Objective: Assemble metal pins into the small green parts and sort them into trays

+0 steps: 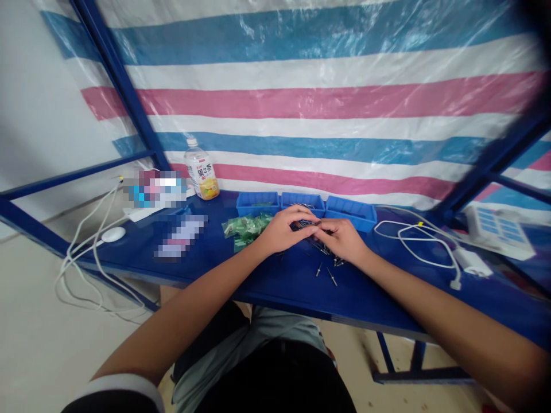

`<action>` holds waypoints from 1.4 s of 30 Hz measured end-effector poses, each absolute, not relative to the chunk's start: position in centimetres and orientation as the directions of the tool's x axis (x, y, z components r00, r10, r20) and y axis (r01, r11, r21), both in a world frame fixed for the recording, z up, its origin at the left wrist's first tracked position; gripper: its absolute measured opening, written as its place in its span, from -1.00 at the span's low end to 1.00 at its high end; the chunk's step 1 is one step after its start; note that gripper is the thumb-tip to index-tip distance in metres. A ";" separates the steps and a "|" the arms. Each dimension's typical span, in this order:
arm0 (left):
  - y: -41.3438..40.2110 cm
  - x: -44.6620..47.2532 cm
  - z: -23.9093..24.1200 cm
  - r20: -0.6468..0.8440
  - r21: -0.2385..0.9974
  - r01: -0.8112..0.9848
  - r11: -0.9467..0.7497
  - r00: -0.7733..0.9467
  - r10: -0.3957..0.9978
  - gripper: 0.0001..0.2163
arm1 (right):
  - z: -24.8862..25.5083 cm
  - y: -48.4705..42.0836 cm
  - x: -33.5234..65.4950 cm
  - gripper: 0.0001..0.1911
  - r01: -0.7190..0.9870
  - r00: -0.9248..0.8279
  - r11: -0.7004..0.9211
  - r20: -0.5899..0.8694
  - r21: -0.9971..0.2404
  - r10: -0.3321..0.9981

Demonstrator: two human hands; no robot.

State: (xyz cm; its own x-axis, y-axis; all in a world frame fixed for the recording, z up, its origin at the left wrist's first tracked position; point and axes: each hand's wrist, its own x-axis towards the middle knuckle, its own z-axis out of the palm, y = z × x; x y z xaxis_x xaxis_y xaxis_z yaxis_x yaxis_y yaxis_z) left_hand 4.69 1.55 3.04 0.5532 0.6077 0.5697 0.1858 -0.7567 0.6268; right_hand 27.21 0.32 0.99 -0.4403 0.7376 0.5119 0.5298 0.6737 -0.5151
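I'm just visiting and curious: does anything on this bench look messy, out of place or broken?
Nothing looks broken or spilled. A few small metal pins lie loose on the blue table by the right hand, outside the blue bins, and white cables dangle in loops off its left edge.

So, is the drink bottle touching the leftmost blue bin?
Apart. The head view shows the drink bottle standing left of the leftmost blue bin, with bare blue table between them.

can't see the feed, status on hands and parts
Left hand and right hand meet at the fingers above loose metal pins; grip unclear. Blue bins just behind, green packets beside.
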 end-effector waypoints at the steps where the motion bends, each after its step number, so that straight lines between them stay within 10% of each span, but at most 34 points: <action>1: 1.5 4.7 3.1 0.560 0.634 0.185 -0.751 0.560 0.611 -0.76 | 1.0 0.3 27.2 -0.53 0.542 -0.437 0.673 0.514 -0.504 0.738; 42: 2.0 4.6 3.1 0.599 0.622 0.234 -0.747 0.472 0.647 -0.88 | 1.5 0.1 27.4 -0.76 0.491 -0.410 0.695 0.564 -0.526 0.717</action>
State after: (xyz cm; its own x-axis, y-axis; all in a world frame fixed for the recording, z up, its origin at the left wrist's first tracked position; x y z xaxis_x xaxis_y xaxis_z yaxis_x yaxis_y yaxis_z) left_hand 4.65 1.98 3.14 0.4722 0.6465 0.5992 0.2337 -0.7472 0.6221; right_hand 27.43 0.15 1.50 -0.4101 0.7168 0.5639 0.4908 0.6946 -0.5259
